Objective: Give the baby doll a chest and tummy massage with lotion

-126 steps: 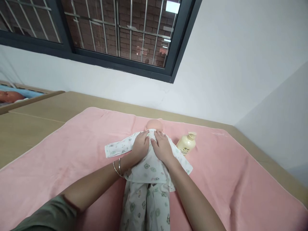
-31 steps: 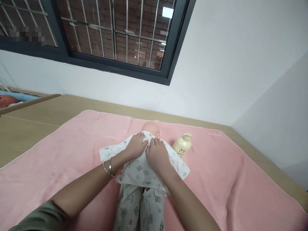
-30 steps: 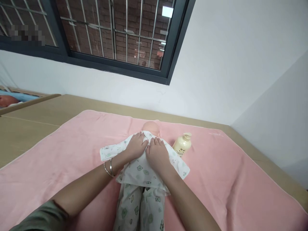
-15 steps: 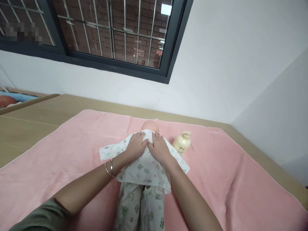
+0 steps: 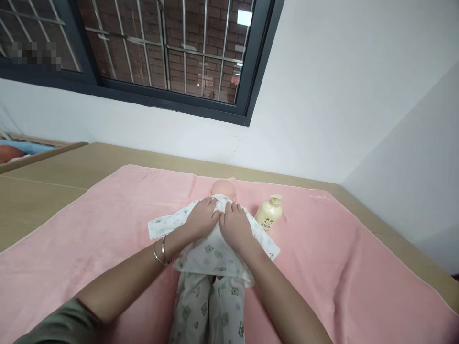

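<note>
Before us, two hands, the left hand (image 5: 202, 219) and right hand (image 5: 236, 229), lie flat, fingers (image 5: 205, 202) close together, atop one clothed doll (image 5: 214, 260), its head (image 5: 223, 188) just beyond them; one pump bottle (image 5: 268, 213) sits nearby on one pink blanket (image 5: 122, 229).

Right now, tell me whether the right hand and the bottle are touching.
Apart. The head view shows part of the white shirt between the right hand and the bottle.
</note>
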Motion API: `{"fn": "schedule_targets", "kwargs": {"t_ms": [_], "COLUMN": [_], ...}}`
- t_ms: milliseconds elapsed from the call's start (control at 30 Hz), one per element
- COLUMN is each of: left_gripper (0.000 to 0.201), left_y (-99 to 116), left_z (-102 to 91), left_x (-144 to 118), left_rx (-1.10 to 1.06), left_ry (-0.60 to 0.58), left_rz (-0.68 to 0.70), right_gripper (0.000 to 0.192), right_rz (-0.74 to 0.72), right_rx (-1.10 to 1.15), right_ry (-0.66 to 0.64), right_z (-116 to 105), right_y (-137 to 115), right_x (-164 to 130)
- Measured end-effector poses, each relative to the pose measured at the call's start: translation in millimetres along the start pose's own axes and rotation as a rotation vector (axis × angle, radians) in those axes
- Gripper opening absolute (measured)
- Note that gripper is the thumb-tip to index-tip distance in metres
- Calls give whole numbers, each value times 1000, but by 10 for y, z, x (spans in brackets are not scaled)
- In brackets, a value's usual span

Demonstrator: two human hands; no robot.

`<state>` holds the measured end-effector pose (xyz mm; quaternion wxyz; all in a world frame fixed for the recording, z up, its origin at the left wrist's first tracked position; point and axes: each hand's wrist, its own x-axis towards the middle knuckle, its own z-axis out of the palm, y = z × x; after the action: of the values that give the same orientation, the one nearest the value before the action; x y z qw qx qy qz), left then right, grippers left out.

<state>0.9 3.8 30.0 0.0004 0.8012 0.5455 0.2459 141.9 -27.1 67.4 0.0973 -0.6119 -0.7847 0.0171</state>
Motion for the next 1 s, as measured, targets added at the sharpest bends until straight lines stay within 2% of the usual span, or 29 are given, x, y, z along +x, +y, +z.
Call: {"fn": "schedule_targets", "kwargs": {"t_ms": [133, 333, 433, 533, 633, 733, 800, 1000], "left_gripper": [40, 49, 50, 44, 38, 40, 43, 46], "left_y": [-62, 206, 286, 200, 27, -84, -95, -36], "left_z": [-48, 35, 52, 4, -46, -18, 36, 128], "left_x": [78, -180, -252, -161, 6, 98, 96, 24], "left_rx": [-12, 173, 185, 97, -20, -46, -18, -42], "left_ry": [-57, 53, 65, 36, -24, -30, 11, 87], "left_rz": [-34, -8, 31, 39, -16, -40, -36, -75], "right_gripper": [53, 48, 49, 49, 51, 56, 55, 57], "right_rz": [-68, 26, 56, 83, 81, 85, 76, 67], "right_rx": [-64, 92, 110, 48, -21, -43, -14, 117], "right_ry": [7, -44, -44, -8, 5, 16, 23, 61], "right_z": [-9, -68, -66, -46, -13, 18, 25, 32], "right_y": [-100, 253, 293, 141, -84, -201, -168, 160], "right_x": [-94, 183, 229, 122, -44, -129, -96, 167]}}
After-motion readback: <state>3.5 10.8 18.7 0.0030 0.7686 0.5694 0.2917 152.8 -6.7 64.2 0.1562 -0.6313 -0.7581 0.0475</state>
